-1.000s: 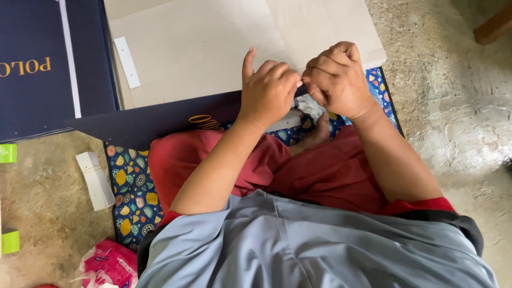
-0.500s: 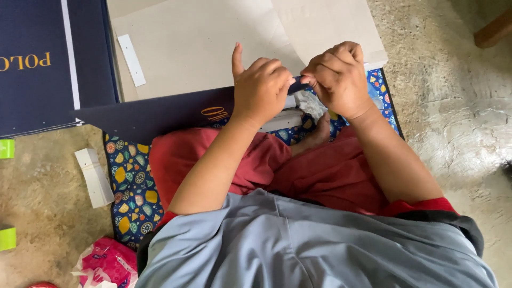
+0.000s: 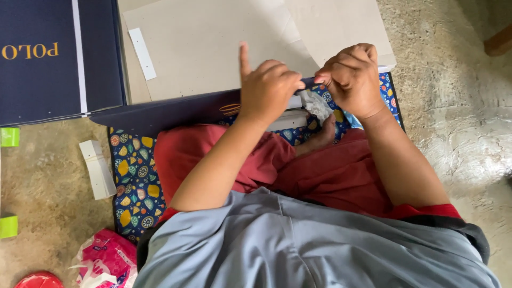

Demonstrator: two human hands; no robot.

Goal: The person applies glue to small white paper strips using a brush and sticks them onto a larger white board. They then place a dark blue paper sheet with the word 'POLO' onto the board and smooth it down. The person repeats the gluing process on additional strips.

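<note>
Inspecting, we find left hand [image 3: 269,88] and right hand [image 3: 352,77] both clamped on the white strip [image 3: 306,101] at the navy board [image 3: 170,111]; fixing looks unfinished.

Flat grey cardboard sheet [image 3: 213,48] on the floor ahead of the knees, dark navy folded box panel [image 3: 53,58] left of it, patterned mat [image 3: 130,181] underneath the legs, white paper strip [image 3: 142,53] on the sheet

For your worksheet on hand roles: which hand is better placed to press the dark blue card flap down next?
Probably the left hand: it already lies knuckles-up on the dark blue card flap, beside the white strip. The right hand is curled around a small grey crumpled piece, so it seems occupied.
</note>
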